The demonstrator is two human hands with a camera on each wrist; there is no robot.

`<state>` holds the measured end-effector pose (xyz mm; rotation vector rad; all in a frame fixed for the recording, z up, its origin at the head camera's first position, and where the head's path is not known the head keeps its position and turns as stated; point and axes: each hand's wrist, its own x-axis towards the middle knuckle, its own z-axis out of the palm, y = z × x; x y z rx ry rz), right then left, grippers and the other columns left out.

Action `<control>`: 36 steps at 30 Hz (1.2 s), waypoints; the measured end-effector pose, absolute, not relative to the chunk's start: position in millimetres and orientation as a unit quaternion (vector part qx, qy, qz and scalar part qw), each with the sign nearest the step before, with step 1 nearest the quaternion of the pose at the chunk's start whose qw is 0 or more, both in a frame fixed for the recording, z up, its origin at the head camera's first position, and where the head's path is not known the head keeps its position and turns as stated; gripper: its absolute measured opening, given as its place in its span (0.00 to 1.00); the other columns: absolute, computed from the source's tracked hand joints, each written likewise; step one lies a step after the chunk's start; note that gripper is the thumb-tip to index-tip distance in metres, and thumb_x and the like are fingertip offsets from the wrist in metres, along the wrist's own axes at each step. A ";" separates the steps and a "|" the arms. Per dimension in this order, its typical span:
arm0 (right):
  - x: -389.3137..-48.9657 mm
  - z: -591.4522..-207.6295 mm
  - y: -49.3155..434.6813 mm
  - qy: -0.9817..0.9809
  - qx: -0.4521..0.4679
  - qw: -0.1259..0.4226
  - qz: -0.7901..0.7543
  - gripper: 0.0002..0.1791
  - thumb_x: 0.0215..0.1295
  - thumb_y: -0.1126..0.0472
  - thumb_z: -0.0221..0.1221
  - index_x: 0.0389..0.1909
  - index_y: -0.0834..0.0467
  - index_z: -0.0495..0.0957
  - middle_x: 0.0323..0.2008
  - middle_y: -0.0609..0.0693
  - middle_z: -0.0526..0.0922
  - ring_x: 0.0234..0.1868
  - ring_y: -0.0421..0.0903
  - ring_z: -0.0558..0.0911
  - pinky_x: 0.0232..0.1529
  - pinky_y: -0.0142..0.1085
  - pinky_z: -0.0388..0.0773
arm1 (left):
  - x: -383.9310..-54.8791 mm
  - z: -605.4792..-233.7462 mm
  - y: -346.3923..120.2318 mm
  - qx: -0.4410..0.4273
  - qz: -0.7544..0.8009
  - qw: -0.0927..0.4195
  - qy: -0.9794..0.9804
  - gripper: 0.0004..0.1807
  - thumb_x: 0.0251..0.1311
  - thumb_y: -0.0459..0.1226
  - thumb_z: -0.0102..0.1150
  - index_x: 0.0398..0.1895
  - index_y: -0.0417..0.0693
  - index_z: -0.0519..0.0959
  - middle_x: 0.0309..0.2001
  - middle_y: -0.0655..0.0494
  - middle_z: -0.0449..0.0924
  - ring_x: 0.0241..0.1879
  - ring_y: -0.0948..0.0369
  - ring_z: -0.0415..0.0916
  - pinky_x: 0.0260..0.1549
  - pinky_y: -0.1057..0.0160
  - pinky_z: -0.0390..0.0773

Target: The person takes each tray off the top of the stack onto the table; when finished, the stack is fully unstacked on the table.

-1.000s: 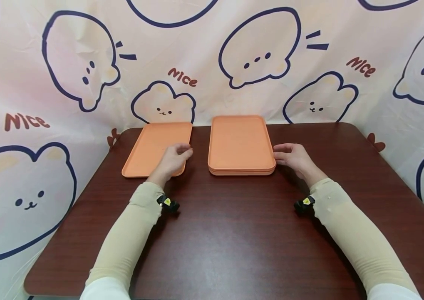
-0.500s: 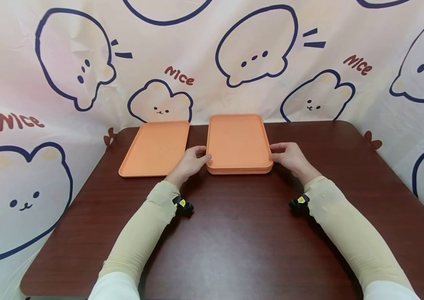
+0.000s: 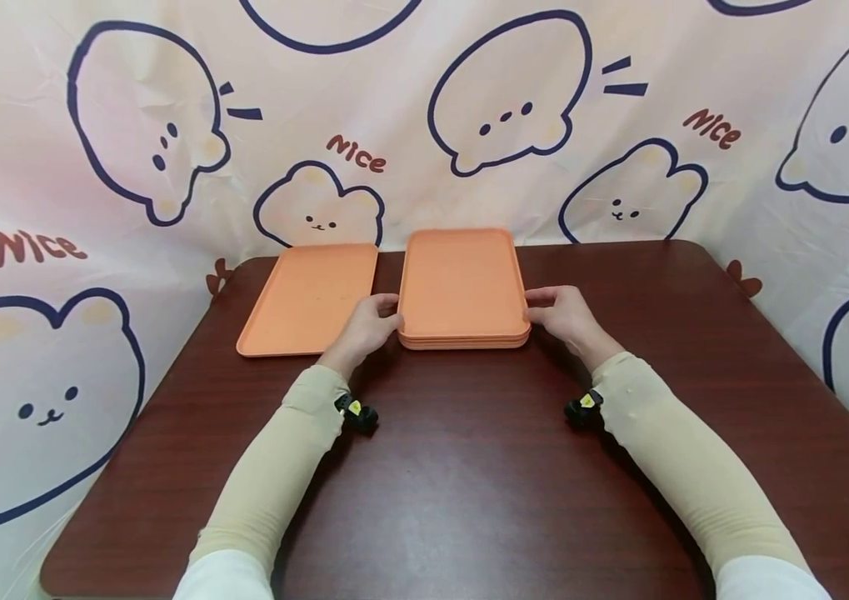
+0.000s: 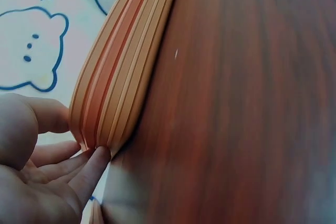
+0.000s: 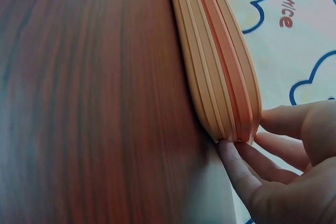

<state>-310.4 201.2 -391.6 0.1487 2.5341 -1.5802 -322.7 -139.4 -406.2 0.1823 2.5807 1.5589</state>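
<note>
L hand (image 3: 364,327) & R hand (image 3: 570,317) on opposite sides of the stack (image 3: 461,287), upper centre of frame, both gripping it: thumbs near the top rim, fingertips lower down. Lone tray (image 3: 307,292) sits just to its left, L hand partly over it in view. Can't tell if the stack's off the table (image 3: 461,467). To do it well, imo: equal squeeze L/R, wrists level, fingertips right down to the bottom layer so nothing slips out. Layers look snug; keep 'em flush, esp. near the lone tray's edge.
</note>
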 end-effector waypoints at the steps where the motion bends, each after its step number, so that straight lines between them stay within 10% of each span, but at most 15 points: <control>1: -310.7 -392.5 198.5 0.843 0.048 0.075 -0.530 0.26 0.77 0.67 0.61 0.73 0.63 0.76 0.73 0.63 0.76 0.67 0.55 0.78 0.71 0.50 0.78 | -322.4 -406.7 -142.4 0.060 0.516 0.061 0.852 0.30 0.75 0.31 0.54 0.79 0.34 0.67 0.77 0.35 0.71 0.77 0.44 0.69 0.76 0.46 0.70; 14: -312.4 -397.5 163.7 0.839 0.031 0.071 -0.538 0.25 0.77 0.65 0.62 0.72 0.62 0.78 0.71 0.60 0.79 0.64 0.52 0.81 0.64 0.44 0.80 | -320.7 -401.6 -176.4 0.049 0.489 0.051 0.869 0.30 0.74 0.31 0.51 0.79 0.34 0.68 0.74 0.35 0.74 0.74 0.48 0.73 0.72 0.53 0.75; 17: -312.8 -398.1 158.4 0.838 0.025 0.068 -0.540 0.25 0.76 0.66 0.62 0.72 0.63 0.78 0.70 0.61 0.80 0.64 0.53 0.81 0.64 0.45 0.79 | -320.7 -402.0 -181.8 0.049 0.502 0.052 0.862 0.32 0.71 0.29 0.50 0.79 0.34 0.68 0.74 0.35 0.75 0.51 0.56 0.83 0.45 0.65 0.82; 20: -313.3 -397.6 153.9 0.840 0.018 0.066 -0.538 0.25 0.76 0.66 0.62 0.71 0.63 0.78 0.70 0.61 0.80 0.65 0.53 0.80 0.65 0.46 0.79 | -319.4 -402.3 -186.8 0.041 0.542 0.071 0.836 0.33 0.70 0.28 0.48 0.80 0.35 0.66 0.74 0.35 0.73 0.25 0.65 0.72 0.22 0.71 0.70; 24: -314.0 -396.8 148.4 0.842 0.011 0.068 -0.536 0.25 0.76 0.66 0.62 0.72 0.64 0.78 0.70 0.62 0.80 0.67 0.53 0.80 0.68 0.47 0.78 | -317.5 -401.9 -192.6 0.027 0.569 0.090 0.817 0.34 0.71 0.28 0.48 0.81 0.37 0.65 0.74 0.37 0.71 0.13 0.68 0.62 0.17 0.71 0.68; 36: -318.1 -393.8 141.1 0.846 0.015 0.075 -0.527 0.25 0.76 0.67 0.62 0.72 0.63 0.78 0.70 0.61 0.80 0.63 0.52 0.81 0.65 0.45 0.80 | -319.0 -405.8 -201.8 0.022 0.534 0.089 0.841 0.36 0.72 0.35 0.54 0.83 0.40 0.64 0.81 0.43 0.67 0.63 0.57 0.72 0.56 0.66 0.75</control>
